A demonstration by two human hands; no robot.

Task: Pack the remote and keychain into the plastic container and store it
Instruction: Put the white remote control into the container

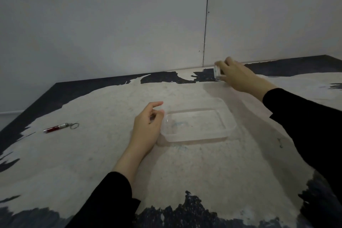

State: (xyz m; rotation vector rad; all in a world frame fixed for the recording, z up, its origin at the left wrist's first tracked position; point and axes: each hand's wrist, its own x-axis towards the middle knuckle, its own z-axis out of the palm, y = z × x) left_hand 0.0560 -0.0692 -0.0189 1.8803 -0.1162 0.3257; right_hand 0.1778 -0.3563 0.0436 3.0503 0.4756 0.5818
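A clear plastic container [199, 122] sits open and empty in the middle of the worn table. My left hand [148, 126] rests at its left edge, fingers curled and touching the rim. Far back on the right, my right hand [238, 76] is closed around a small white remote [217, 72], held just above the table surface. A keychain [61, 127] with a red and silver barrel and a metal ring lies alone on the table, well to the left of the container.
The table [92, 163] has a pale worn top with dark patches at its edges. A grey panelled wall [129, 24] stands close behind it. No lid is in view.
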